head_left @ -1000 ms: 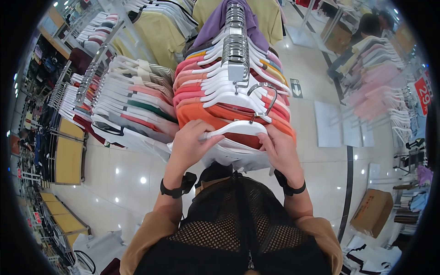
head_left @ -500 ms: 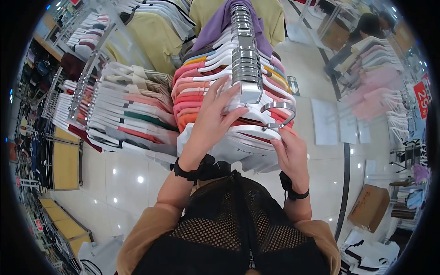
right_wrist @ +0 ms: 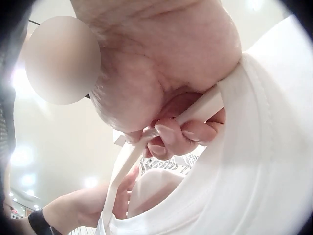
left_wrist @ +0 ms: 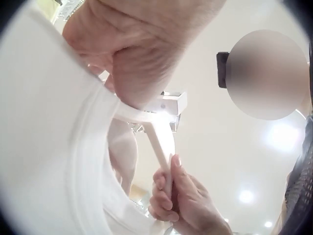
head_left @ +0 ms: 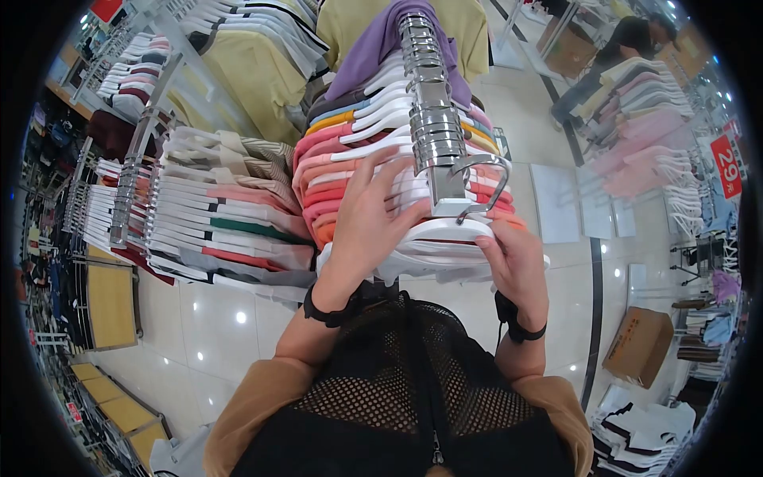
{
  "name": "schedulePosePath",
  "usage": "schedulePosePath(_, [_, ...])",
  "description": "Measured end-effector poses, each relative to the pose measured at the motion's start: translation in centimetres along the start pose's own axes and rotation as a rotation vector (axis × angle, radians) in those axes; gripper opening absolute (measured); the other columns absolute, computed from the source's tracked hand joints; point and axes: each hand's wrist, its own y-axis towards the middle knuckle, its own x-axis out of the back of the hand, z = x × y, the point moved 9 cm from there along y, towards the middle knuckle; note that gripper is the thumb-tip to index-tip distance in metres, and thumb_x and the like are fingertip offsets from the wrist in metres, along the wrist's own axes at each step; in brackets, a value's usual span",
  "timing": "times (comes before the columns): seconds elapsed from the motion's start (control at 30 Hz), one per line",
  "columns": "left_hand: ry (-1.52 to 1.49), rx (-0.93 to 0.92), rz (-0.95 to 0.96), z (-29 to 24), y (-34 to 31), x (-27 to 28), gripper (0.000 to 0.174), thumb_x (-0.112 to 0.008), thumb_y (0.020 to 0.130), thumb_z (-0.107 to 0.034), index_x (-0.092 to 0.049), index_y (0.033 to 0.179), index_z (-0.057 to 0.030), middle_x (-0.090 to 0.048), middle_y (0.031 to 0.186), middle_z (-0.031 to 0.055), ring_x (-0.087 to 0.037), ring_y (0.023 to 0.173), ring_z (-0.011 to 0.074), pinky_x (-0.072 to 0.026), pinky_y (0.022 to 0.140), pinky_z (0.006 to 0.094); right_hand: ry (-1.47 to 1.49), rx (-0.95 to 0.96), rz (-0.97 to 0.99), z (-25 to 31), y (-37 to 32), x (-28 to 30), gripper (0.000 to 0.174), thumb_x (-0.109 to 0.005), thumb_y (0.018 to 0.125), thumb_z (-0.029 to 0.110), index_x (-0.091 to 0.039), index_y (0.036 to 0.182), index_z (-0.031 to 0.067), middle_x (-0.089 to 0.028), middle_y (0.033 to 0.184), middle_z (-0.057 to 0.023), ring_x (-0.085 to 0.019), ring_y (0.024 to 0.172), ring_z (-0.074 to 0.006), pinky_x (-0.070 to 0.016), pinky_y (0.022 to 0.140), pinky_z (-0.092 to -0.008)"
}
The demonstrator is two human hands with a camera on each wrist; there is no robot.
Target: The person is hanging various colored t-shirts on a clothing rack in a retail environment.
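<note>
My right hand (head_left: 518, 266) pinches a white hanger (head_left: 449, 230) near its right shoulder; the right wrist view shows its fingers curled round the hanger (right_wrist: 208, 105). A white shirt (head_left: 393, 266) hangs from it. The hanger's metal hook (head_left: 499, 171) lies at the near end of the chrome rail (head_left: 449, 189); whether it bears on the rail is unclear. With fingers spread, my left hand (head_left: 369, 215) reaches against the hung white hangers left of the rail end, its thumb beside the held hanger. In the left wrist view, my left palm (left_wrist: 142, 54) covers part of the hanger.
Coral, pink and yellow garments (head_left: 326, 167) crowd the rail behind, with a purple one (head_left: 369, 48) farther back. Another packed rack (head_left: 238, 215) stands close on the left. Rightward are pink garments (head_left: 648, 135), a cardboard box (head_left: 638, 346) and a bending person (head_left: 628, 48).
My left hand has left the held hanger and moved up to the hung hangers. My right hand has kept its pinch while the hook has come over to the rail end.
</note>
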Motion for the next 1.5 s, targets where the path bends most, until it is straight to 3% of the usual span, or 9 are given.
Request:
schedulePosePath(0.07, [-0.048, -0.014, 0.003, -0.1, -0.4, 0.6, 0.045, -0.076, 0.092, -0.018, -0.06, 0.13, 0.0009, -0.055, 0.136, 0.0174, -0.061, 0.121, 0.0322, -0.0559, 0.095, 0.0398, -0.041, 0.076, 0.019, 0.8, 0.4, -0.4, 0.023, -0.076, 0.092, 0.025, -0.068, 0.087, 0.0044, -0.058, 0.064, -0.0114, -0.061, 0.058, -0.028, -0.0457, 0.057, -0.0368])
schedulePosePath(0.5, [0.019, 0.033, 0.109, 1.2, -3.0, 1.2, 0.033, -0.074, 0.093, -0.016, -0.065, 0.121, -0.0016, -0.06, 0.128, 0.0158, -0.063, 0.114, 0.0299, -0.0531, 0.094, 0.0365, 0.089, -0.129, 0.169, -0.3, -0.4, -3.3, 0.024, -0.071, 0.096, 0.029, -0.072, 0.1, 0.0053, -0.064, 0.069, -0.0118, -0.066, 0.062, -0.027, -0.0483, 0.057, -0.0358])
schedulePosePath(0.77, [0.036, 0.064, 0.134, 1.4, -2.2, 2.0, 0.026, -0.075, 0.093, -0.015, -0.068, 0.115, -0.0025, -0.061, 0.122, 0.0121, -0.065, 0.108, 0.0252, -0.0579, 0.085, 0.0318, 0.238, -0.261, 0.012, -2.6, -1.2, 0.1, 0.013, -0.073, 0.093, 0.01, -0.071, 0.101, -0.0007, -0.072, 0.091, -0.0123, -0.07, 0.08, -0.0251, -0.0545, 0.074, -0.0338])
schedulePosePath(1.0, [-0.055, 0.044, 0.215, 2.7, -1.6, 2.3, 0.027, -0.075, 0.094, -0.019, -0.067, 0.114, -0.0022, -0.061, 0.118, 0.0112, -0.064, 0.107, 0.0277, -0.0555, 0.09, 0.0344, 0.04, -0.313, 0.072, -3.0, 2.0, 4.4, 0.021, -0.071, 0.096, 0.014, -0.068, 0.111, -0.0004, -0.073, 0.102, -0.014, -0.07, 0.091, -0.0261, -0.0548, 0.083, -0.0342])
schedulePosePath(1.17, [-0.094, -0.01, 0.266, 1.7, -1.9, 2.8, 0.03, -0.075, 0.094, -0.021, -0.066, 0.116, -0.0023, -0.061, 0.119, 0.0116, -0.062, 0.109, 0.0291, -0.0528, 0.09, 0.0368, 0.003, -0.221, 0.206, -4.0, 8.3, 4.4, 0.04, -0.07, 0.098, 0.019, -0.061, 0.133, 0.0021, -0.069, 0.127, -0.0152, -0.068, 0.112, -0.0256, -0.0536, 0.096, -0.0368])
schedulePosePath(1.3, [0.008, -0.114, 0.308, 1.1, -2.6, 3.5, 0.031, -0.074, 0.094, -0.025, -0.067, 0.114, -0.0033, -0.061, 0.122, 0.0135, -0.061, 0.112, 0.0327, -0.0505, 0.095, 0.0392, 0.043, -0.095, 0.194, -6.3, 16.0, 3.2, 0.07, -0.072, 0.097, 0.026, -0.039, 0.157, 0.0091, -0.045, 0.158, -0.0136, -0.045, 0.145, -0.0285, -0.0441, 0.114, -0.0438])
schedulePosePath(1.33, [0.013, -0.112, 0.303, 1.1, -2.7, 3.9, 0.031, -0.074, 0.094, -0.025, -0.067, 0.114, -0.0033, -0.061, 0.122, 0.0135, -0.061, 0.112, 0.0327, -0.0505, 0.095, 0.0392, 0.047, -0.088, 0.196, -6.7, 17.9, 2.7, 0.07, -0.072, 0.097, 0.026, -0.039, 0.157, 0.0091, -0.045, 0.158, -0.0136, -0.045, 0.145, -0.0285, -0.0441, 0.114, -0.0438])
schedulePosePath(1.43, [0.055, -0.134, 0.305, 0.9, -3.2, 4.6, 0.031, -0.073, 0.095, -0.026, -0.066, 0.115, -0.0039, -0.062, 0.121, 0.0132, -0.063, 0.111, 0.0317, -0.0504, 0.095, 0.0398, 0.129, -0.078, 0.193, -8.3, 22.4, 0.9, 0.087, -0.074, 0.094, 0.025, -0.023, 0.164, 0.0089, -0.03, 0.167, -0.0151, -0.028, 0.155, -0.0299, -0.0328, 0.122, -0.0456])
schedulePosePath(1.5, [0.052, -0.063, 0.34, 1.7, -3.8, 4.8, 0.031, -0.073, 0.095, -0.026, -0.066, 0.115, -0.0043, -0.065, 0.117, 0.0126, -0.065, 0.109, 0.0305, -0.0501, 0.094, 0.04, 0.446, -0.127, 0.276, -9.6, 24.2, -1.4, 0.099, -0.074, 0.091, 0.022, -0.011, 0.165, 0.0057, -0.015, 0.172, -0.0161, -0.012, 0.16, -0.0284, -0.022, 0.127, -0.0439])
